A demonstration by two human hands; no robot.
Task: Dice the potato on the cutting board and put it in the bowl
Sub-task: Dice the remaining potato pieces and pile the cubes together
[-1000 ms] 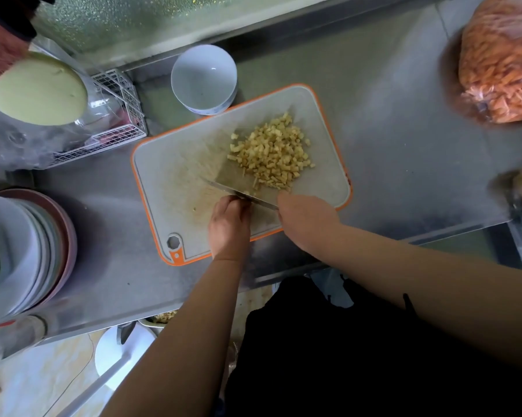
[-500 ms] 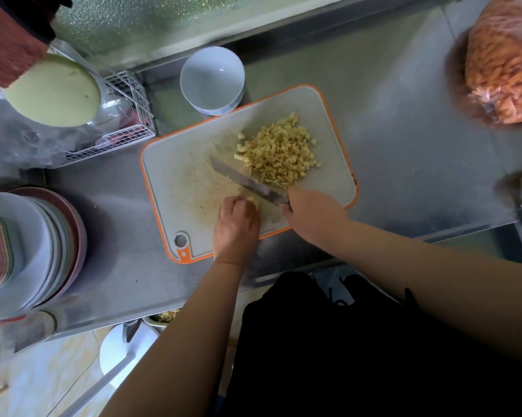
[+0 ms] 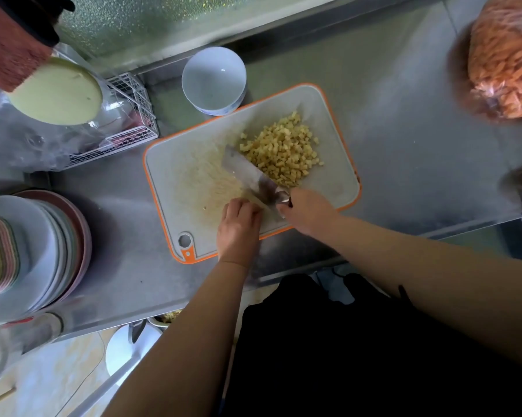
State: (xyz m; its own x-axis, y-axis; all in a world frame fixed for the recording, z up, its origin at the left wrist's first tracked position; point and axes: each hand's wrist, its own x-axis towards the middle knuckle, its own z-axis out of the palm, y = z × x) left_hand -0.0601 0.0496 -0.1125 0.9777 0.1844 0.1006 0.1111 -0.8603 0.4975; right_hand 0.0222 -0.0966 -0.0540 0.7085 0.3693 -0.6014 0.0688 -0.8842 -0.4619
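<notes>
Right hand grips knife — blade beside diced potato on cutting board; left hand — fingers curled, contents indiscernible.

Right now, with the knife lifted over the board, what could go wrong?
1. The left hand lies close under the knife; a quick chop could nick its fingers.
2. The diced potato reaches toward the cutting board edge, so a sweep may scatter cubes onto the counter.
3. The bowl touches the board; a push could shift it.
</notes>
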